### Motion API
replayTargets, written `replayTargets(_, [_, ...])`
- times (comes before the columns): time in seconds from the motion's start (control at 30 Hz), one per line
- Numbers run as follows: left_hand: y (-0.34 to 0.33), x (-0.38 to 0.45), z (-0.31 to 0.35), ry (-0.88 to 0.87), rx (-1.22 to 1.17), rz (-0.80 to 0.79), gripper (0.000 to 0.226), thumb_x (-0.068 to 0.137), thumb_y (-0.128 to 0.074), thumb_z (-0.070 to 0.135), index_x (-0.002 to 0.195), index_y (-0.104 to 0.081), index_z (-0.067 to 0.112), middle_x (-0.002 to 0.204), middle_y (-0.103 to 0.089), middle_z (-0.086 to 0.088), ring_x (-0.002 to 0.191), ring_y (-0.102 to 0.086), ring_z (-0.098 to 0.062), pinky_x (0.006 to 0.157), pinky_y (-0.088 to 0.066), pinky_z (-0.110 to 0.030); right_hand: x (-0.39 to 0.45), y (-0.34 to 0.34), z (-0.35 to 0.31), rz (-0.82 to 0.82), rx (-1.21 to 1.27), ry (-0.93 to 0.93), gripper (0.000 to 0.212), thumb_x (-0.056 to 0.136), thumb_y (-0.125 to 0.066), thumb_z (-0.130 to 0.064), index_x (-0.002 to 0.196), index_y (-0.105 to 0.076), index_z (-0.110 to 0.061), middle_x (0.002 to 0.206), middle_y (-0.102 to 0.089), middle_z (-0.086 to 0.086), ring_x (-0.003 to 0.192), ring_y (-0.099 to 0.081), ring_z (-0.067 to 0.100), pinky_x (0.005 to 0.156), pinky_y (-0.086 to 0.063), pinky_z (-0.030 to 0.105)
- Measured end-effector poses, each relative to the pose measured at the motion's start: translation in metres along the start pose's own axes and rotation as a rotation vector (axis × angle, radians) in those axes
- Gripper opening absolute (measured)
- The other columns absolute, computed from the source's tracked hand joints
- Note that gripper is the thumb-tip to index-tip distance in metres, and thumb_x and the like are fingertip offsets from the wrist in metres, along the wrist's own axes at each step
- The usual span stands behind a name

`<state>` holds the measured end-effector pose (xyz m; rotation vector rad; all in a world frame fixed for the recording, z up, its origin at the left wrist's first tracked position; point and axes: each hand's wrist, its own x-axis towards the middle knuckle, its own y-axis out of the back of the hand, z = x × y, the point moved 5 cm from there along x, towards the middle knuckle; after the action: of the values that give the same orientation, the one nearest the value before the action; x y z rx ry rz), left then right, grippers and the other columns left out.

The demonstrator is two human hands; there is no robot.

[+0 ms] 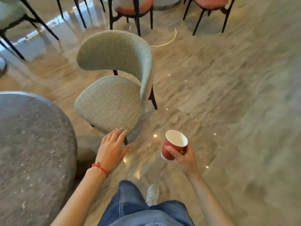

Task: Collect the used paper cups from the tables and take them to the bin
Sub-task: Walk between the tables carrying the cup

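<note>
My right hand (184, 156) grips a red paper cup (172, 148) with a white inside, held upright-tilted over the floor at lower centre right. The cup looks empty. My left hand (112, 148) is spread flat with straight fingers, hovering near the front edge of a grey chair seat and holding nothing. A red string bracelet is on that wrist. No bin is in view.
A round dark stone table (32, 144) fills the lower left. A grey upholstered chair (112, 95) stands just ahead of my left hand. More chairs with black legs, some with orange seats (132, 8), stand at the back. Glossy marble floor (228, 95) opens to the right.
</note>
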<state>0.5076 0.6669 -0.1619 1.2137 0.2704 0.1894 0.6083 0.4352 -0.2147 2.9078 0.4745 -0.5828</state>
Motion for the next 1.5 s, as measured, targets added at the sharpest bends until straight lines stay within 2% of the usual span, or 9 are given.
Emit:
replayTargets(0.13, [-0.008, 0.057, 0.042, -0.083, -0.003, 0.011, 0.045, 0.085, -0.060, 0.030, 0.118, -0.060, -0.001, 0.118, -0.062, -0.022, 0.109, -0.059, -0.040, 0.088, -0.047, -0.052, 0.022, 0.064, -0.005, 0.172, 0.021, -0.028, 0.077, 0.047, -0.079, -0.047, 0.115, -0.056, -0.020, 0.103, -0.068, -0.003, 0.089, -0.065, 0.004, 0.067, -0.049, 0.013])
replayTargets(0.2, [-0.012, 0.086, 0.058, -0.135, 0.003, 0.008, 0.047, 0.082, -0.069, 0.021, 0.122, -0.057, 0.000, 0.122, -0.059, -0.022, 0.112, -0.057, -0.040, 0.092, -0.044, -0.052, 0.036, 0.086, -0.005, 0.235, 0.047, -0.038, 0.078, 0.044, -0.077, -0.051, 0.113, -0.057, -0.022, 0.102, -0.068, -0.005, 0.085, -0.064, -0.001, 0.065, -0.048, 0.010])
replayTargets(0.33, [-0.017, 0.152, 0.084, -0.188, 0.000, -0.011, 0.049, 0.086, -0.062, 0.029, 0.127, -0.053, 0.003, 0.128, -0.056, -0.020, 0.118, -0.052, -0.038, 0.097, -0.041, -0.050, 0.073, 0.113, -0.013, 0.311, 0.077, -0.046, 0.080, 0.044, -0.076, -0.053, 0.114, -0.059, -0.019, 0.102, -0.069, -0.004, 0.084, -0.064, -0.002, 0.066, -0.048, 0.013])
replayTargets(0.5, [-0.025, 0.246, 0.106, -0.250, -0.005, -0.073, 0.063, 0.086, -0.033, 0.046, 0.126, -0.054, 0.003, 0.128, -0.056, -0.019, 0.119, -0.051, -0.037, 0.098, -0.040, -0.049, 0.143, 0.131, -0.034, 0.375, 0.106, -0.039, 0.076, 0.048, -0.078, -0.048, 0.114, -0.059, -0.014, 0.102, -0.069, 0.000, 0.081, -0.065, -0.002, 0.064, -0.048, 0.010])
replayTargets(0.7, [0.000, 0.359, 0.137, -0.307, -0.032, -0.084, 0.053, 0.086, -0.044, 0.039, 0.121, -0.057, 0.002, 0.122, -0.060, -0.018, 0.114, -0.055, -0.037, 0.092, -0.044, -0.048, 0.224, 0.155, -0.090, 0.455, 0.149, -0.045, 0.058, 0.055, -0.078, -0.040, 0.108, -0.057, -0.028, 0.103, -0.067, -0.008, 0.085, -0.064, -0.005, 0.065, -0.049, 0.011])
replayTargets(0.8, [0.004, 0.414, 0.156, -0.359, -0.017, -0.080, 0.045, 0.085, -0.064, 0.025, 0.122, -0.056, 0.002, 0.125, -0.058, -0.020, 0.116, -0.053, -0.039, 0.094, -0.042, -0.049, 0.263, 0.170, -0.114, 0.467, 0.170, -0.022, 0.055, 0.060, -0.076, -0.036, 0.110, -0.056, -0.026, 0.104, -0.067, -0.008, 0.090, -0.064, -0.003, 0.066, -0.049, 0.012])
replayTargets(0.97, [0.004, 0.482, 0.192, -0.373, -0.001, -0.109, 0.055, 0.089, -0.041, 0.043, 0.124, -0.054, 0.002, 0.127, -0.056, -0.020, 0.118, -0.052, -0.038, 0.095, -0.041, -0.050, 0.313, 0.204, -0.150, 0.522, 0.196, 0.028, 0.046, 0.062, -0.074, -0.031, 0.104, -0.057, -0.027, 0.101, -0.066, -0.008, 0.084, -0.064, -0.007, 0.066, -0.047, 0.007])
replayTargets(1.07, [0.013, 0.526, 0.217, -0.348, -0.006, -0.103, 0.047, 0.091, -0.054, 0.034, 0.127, -0.052, 0.003, 0.130, -0.054, -0.019, 0.121, -0.049, -0.037, 0.099, -0.039, -0.049, 0.347, 0.240, -0.184, 0.559, 0.194, 0.052, 0.049, 0.062, -0.074, -0.029, 0.107, -0.057, -0.021, 0.100, -0.065, -0.007, 0.082, -0.063, -0.009, 0.067, -0.047, 0.007])
replayTargets(1.5, [0.015, 0.687, 0.306, -0.266, -0.034, 0.000, 0.045, 0.082, -0.068, 0.021, 0.121, -0.057, 0.000, 0.121, -0.060, -0.021, 0.113, -0.056, -0.039, 0.091, -0.044, -0.050, 0.528, 0.351, -0.260, 0.398, 0.088, 0.047, 0.054, 0.059, -0.077, -0.036, 0.109, -0.058, -0.027, 0.103, -0.067, -0.008, 0.086, -0.064, -0.004, 0.067, -0.049, 0.010])
